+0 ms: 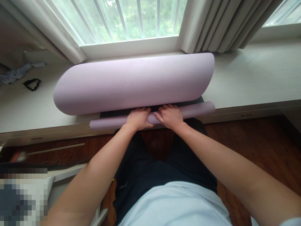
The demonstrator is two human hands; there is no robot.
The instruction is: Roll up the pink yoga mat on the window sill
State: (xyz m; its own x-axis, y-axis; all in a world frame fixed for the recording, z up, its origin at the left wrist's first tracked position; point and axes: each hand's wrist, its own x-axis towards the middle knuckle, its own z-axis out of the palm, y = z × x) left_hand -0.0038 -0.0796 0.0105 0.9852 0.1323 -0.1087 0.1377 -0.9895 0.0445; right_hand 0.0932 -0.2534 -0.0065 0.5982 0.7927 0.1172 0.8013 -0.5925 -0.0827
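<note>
A lilac yoga mat [134, 83] lies on a pale window ledge [254, 75], its far part curled over in a big loose fold. The near edge is rolled into a thin tight tube [199, 110] along the ledge's front. My left hand [137, 118] and my right hand [170, 115] sit side by side on the middle of that tube, fingers curled over it and pressing down. The mat's dark underside [113, 113] shows just behind the tube.
A window with bars [127, 18] and beige curtains [223, 25] stand behind the ledge. A black strap [32, 84] and a crumpled grey cloth [16, 73] lie at far left. Dark wood floor [258, 150] is below.
</note>
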